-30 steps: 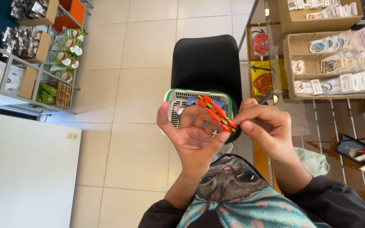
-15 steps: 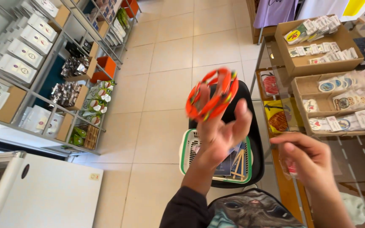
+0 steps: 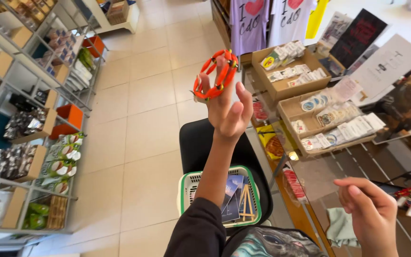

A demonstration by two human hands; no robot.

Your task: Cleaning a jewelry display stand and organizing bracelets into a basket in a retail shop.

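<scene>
A: What is held up by the left hand?

B: 2 bright orange rings with small dark fittings are pinched at the fingertips, raised high above the black chair.

A: And the right hand?

B: It is seen low and empty, fingers loosely curled, near the green-rimmed basket.

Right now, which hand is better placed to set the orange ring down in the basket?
Left, probably. The left hand already holds the orange ring, raised above the green-rimmed basket on the chair. The right hand is empty, low and off to the side by the display table.
</scene>
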